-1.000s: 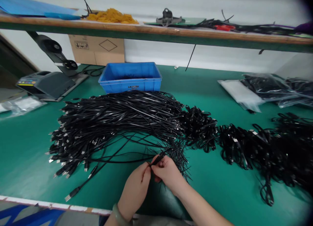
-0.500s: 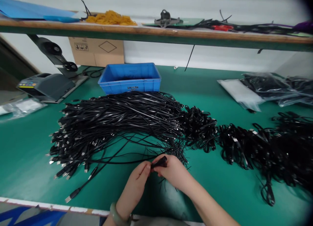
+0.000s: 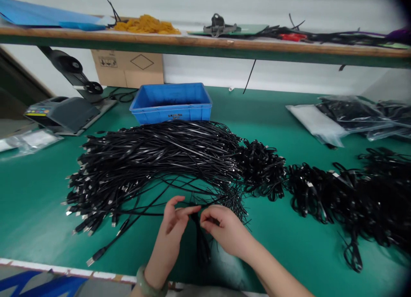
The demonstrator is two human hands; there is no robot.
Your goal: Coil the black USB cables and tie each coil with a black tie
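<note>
A black cable strand runs lengthwise toward the person between the hands, nearest the right hand, whose curled fingers may or may not grip it, while the left hand spreads its fingers wide.

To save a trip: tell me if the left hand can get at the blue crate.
Probably yes: the left hand must pass over the heap of black cables, which lies between it and the blue crate; nothing else blocks it.

Cables glossy black plastic; plugs shiny metal; bin matt blue plastic
</note>
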